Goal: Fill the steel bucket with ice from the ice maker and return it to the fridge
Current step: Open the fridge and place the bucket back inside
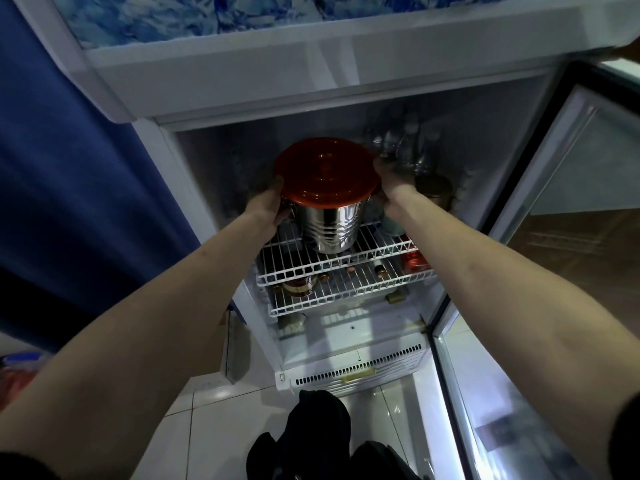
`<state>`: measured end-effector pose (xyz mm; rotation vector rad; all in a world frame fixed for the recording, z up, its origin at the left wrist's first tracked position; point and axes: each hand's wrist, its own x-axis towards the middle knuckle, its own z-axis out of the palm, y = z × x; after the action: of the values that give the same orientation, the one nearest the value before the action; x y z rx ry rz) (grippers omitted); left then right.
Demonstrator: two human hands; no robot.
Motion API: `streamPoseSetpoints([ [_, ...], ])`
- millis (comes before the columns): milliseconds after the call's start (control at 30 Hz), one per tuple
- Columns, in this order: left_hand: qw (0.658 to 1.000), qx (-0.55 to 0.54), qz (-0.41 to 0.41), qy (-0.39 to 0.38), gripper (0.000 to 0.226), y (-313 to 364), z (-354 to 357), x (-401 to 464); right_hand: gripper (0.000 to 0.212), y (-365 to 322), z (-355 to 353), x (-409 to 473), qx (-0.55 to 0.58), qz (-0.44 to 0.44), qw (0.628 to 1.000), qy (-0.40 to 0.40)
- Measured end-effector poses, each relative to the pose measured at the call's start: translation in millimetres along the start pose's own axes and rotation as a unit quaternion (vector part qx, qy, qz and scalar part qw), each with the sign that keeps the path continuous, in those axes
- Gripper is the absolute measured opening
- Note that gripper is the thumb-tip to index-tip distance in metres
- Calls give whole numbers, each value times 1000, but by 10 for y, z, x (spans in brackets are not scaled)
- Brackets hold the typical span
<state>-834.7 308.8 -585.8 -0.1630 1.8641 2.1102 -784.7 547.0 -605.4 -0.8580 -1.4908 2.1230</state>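
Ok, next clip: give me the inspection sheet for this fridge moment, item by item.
Surface: white wire shelf in the open fridge; a second wire shelf just below.
Job's things: steel bucket with red lid on, at the upper shelf; whether it rests on it or hangs just above cannot be told.
Clutter: clear bottles behind right, bottles lying on the lower shelf.
Hands: left hand and right hand grip the bucket at opposite sides.
Cables: nothing seen.
Surroundings: glass door open at right, blue curtain at left, tiled floor.
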Motion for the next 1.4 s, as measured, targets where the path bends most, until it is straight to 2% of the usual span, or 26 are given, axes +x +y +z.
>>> streamPoseSetpoints([
  [133,1000,-4,-16,2,31,-74,-16,71,34,86,-8,93,-11,16,1000,-12],
  [300,1000,3,-20,1,28,-73,-49,117,48,130,49,151,-18,16,1000,4],
  [400,1000,10,-16,2,24,-40,-41,114,38,125,74,171,-21,20,1000,4],
  [600,998,25,-48,-18,51,104,64,-23,43,-45,29,14,-16,57,998,-11],
  [767,997,63,-53,14,47,195,119,-228,25,-211,-75,-215,-25,51,998,-33],
  [900,996,64,-66,23,26,292,132,-482,32,-288,-141,-394,-19,69,997,-31],
  [1000,995,77,-67,12,26,347,142,-692,31,-314,-195,-494,-40,86,995,-24],
  [1067,993,97,-74,5,29,381,156,-868,32,-370,-227,-678,-47,89,995,-23],
  [1167,988,128,-88,14,32,459,176,-1196,12,-536,-290,-1104,-56,109,992,-25],
  [1267,984,136,-115,3,52,494,130,-1501,23,-637,-353,-1508,-68,136,987,-45],
  [1400,978,156,-138,-1,58,526,48,-1933,13,-757,-396,-2104,-101,158,980,-60],
])
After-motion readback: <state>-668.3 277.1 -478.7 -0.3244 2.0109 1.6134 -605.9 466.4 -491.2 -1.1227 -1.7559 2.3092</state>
